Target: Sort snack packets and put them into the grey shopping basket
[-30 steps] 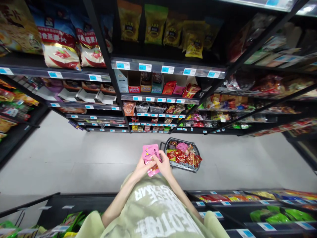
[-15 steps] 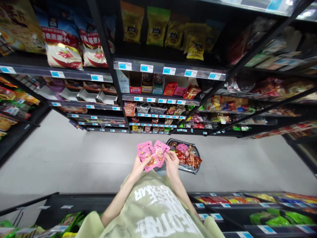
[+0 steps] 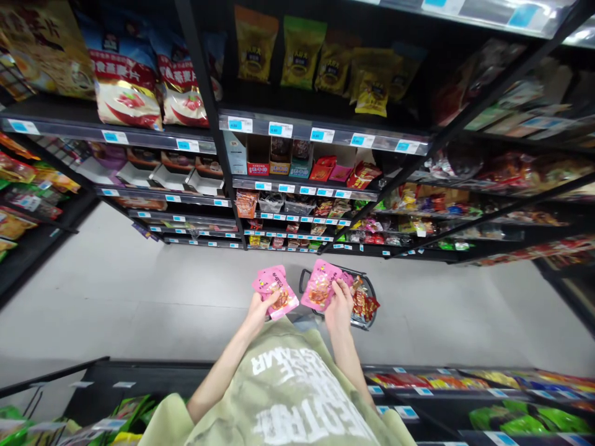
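Note:
Pink snack packets (image 3: 277, 291), overlapping, are gripped between the thumb and fingers of my left hand (image 3: 259, 311). My right hand (image 3: 341, 303) pinches another pink snack packet (image 3: 319, 286) by its right side. A gap of floor separates the two hands. Behind and to the right of my right hand stands a dark shopping basket (image 3: 373, 290) on the floor. Red and brown snack packets (image 3: 361, 302) lie in it; the right hand and its packet hide part of the basket.
Ahead rises a black shelf unit (image 3: 325, 141) with bagged and boxed snacks. Cereal bags (image 3: 127, 83) stand on its upper left shelf. More low shelves (image 3: 446, 396) lie behind me, and grey floor (image 3: 186, 291) runs between.
My right hand has moved right with one pink packet, parting it from those in my left hand. That packet now covers part of the basket. The view has shifted slightly.

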### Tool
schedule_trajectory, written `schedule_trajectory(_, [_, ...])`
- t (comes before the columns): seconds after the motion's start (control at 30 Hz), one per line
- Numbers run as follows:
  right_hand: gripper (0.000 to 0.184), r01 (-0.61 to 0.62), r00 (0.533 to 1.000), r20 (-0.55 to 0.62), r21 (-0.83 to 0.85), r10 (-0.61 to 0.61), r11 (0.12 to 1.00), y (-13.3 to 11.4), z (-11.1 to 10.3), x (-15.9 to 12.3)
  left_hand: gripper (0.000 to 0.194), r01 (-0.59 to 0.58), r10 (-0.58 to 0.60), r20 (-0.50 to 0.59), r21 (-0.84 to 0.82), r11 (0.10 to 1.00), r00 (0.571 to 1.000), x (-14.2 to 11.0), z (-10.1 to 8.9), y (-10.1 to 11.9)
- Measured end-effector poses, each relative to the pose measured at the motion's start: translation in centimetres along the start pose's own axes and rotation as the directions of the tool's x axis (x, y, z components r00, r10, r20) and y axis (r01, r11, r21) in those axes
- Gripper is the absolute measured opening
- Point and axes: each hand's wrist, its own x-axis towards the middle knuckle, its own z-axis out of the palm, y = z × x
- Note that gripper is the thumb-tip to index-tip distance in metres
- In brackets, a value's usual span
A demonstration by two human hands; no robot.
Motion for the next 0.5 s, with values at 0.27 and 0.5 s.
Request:
schedule_trajectory(0.27, [0.031,0.101,0.986,0.143,-0.064,-0.091,0.993,-2.2,0.5,-0.2,0.056,0.021,-0.021,0.063,-0.004,1.0,0.998,0.0,-0.3,-0.4])
schedule_trajectory(0.5, [0.017,0.406,0.835,0.538,-0.461,-0.115,0.789,0.9,3.9,-4.2,0.051,0.063,-0.036,0.16,-0.168,0.984,0.986,-0.5,-0.1,-0.5])
